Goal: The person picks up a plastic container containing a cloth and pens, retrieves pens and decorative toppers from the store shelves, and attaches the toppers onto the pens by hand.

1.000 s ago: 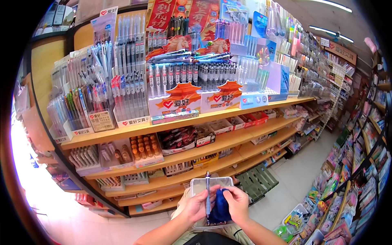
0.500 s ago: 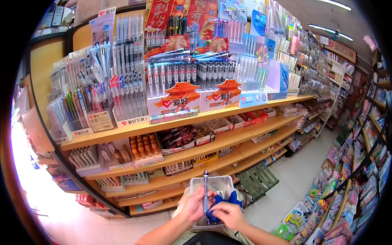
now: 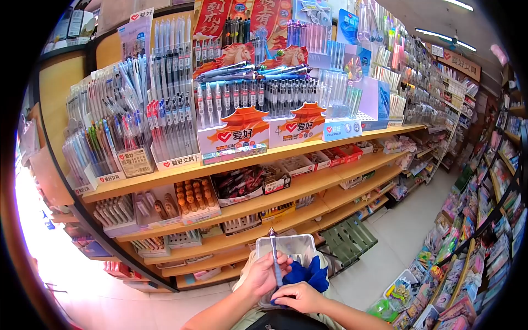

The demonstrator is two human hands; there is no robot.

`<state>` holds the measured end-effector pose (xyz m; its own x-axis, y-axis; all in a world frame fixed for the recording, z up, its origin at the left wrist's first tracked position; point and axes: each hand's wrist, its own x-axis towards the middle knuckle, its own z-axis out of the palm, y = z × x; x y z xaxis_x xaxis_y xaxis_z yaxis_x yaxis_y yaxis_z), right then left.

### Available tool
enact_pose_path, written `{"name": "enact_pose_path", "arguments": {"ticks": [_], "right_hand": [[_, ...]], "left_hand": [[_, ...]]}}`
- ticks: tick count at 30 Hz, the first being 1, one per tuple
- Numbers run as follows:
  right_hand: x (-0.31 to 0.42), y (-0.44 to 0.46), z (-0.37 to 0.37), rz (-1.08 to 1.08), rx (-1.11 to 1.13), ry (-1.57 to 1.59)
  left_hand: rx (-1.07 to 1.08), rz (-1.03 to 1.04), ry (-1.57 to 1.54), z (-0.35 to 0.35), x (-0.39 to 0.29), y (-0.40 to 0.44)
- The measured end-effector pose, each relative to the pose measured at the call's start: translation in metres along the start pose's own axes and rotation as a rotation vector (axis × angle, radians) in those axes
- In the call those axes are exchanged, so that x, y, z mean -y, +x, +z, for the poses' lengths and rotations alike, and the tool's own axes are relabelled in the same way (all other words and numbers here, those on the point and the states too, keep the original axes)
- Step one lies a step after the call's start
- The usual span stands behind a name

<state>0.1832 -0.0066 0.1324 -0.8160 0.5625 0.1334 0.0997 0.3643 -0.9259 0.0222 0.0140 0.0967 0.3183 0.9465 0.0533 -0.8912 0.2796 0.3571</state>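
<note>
My left hand (image 3: 266,276) is closed around the barrel of a pen (image 3: 275,254), which stands nearly upright with its dark tip end at the top. Curled at the pen's lower end is my right hand (image 3: 301,297), with a bit of blue cloth showing at its fingertips. The rest of the blue cloth (image 3: 309,273) lies bunched behind that hand, over a clear plastic bin (image 3: 300,240) at my lap. My right fingers hide the bottom of the pen.
A wooden shelf unit (image 3: 324,144) stands ahead, its top crowded with pen displays (image 3: 242,124). Lower shelves hold boxes of stationery, including an orange-topped set (image 3: 195,196). A green folding stool (image 3: 349,240) is right of the bin. Stocked racks (image 3: 467,264) line the aisle's right side.
My right hand has moved slightly down and turned, its fingers now curled at the pen's lower end. The pen's top has shifted a little left. More blue cloth shows behind.
</note>
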Motion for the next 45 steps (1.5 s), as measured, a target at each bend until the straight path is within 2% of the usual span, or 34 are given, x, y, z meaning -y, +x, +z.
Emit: {"name": "enact_pose_path", "arguments": {"ticks": [2,6,8,12,14,17,20,22,24,26,27,30,33,37,45], "right_hand": [[0.008,-0.004,-0.012,0.005,-0.1,-0.029],[0.013,0.007,-0.021,-0.041,-0.606,0.211],[0.003,0.015,-0.018,-0.065,-0.689,0.032],[0.011,0.029,-0.002,-0.29,-0.642,-0.242],[0.008,0.024,0.004,-0.266,-0.568,-0.317],[-0.001,0.01,0.003,-0.176,-0.292,-0.296],[0.006,-0.004,-0.004,-0.058,-0.146,-0.175],[0.006,-0.007,-0.017,-0.092,-0.26,-0.118],[0.016,-0.012,-0.028,0.02,-0.421,0.039],[0.012,-0.008,-0.036,-0.02,-0.599,0.24],[0.017,-0.008,-0.038,0.001,-0.646,0.396],[0.026,-0.004,-0.042,-0.003,-0.694,0.503],[0.006,-0.006,-0.042,-0.03,-0.753,-0.125],[0.041,-0.008,-0.043,-0.067,-0.606,-0.348],[0.054,-0.008,-0.026,-0.19,-0.739,-0.652]], "left_hand": [[0.037,-0.011,0.02,0.004,0.001,0.003],[-0.068,0.035,0.115,0.009,0.004,0.003],[-0.09,0.034,0.134,0.008,0.003,0.004],[-0.111,0.047,0.11,0.004,0.003,0.003],[-0.132,0.06,0.099,0.005,0.002,0.001],[-0.168,0.052,0.099,0.009,-0.001,0.002],[-0.144,0.047,0.08,0.018,-0.002,0.002],[-0.096,0.059,0.167,0.022,-0.002,0.0],[-0.052,0.076,0.241,0.02,0.0,-0.002],[0.01,0.127,0.308,0.023,0.005,-0.006],[0.027,0.137,0.356,0.022,0.007,-0.007],[0.073,0.113,0.441,0.028,0.009,-0.011],[0.089,0.055,0.525,0.032,0.008,-0.014],[0.135,0.077,0.513,0.022,0.012,-0.015],[0.215,0.121,0.652,0.018,0.021,-0.02]]}}
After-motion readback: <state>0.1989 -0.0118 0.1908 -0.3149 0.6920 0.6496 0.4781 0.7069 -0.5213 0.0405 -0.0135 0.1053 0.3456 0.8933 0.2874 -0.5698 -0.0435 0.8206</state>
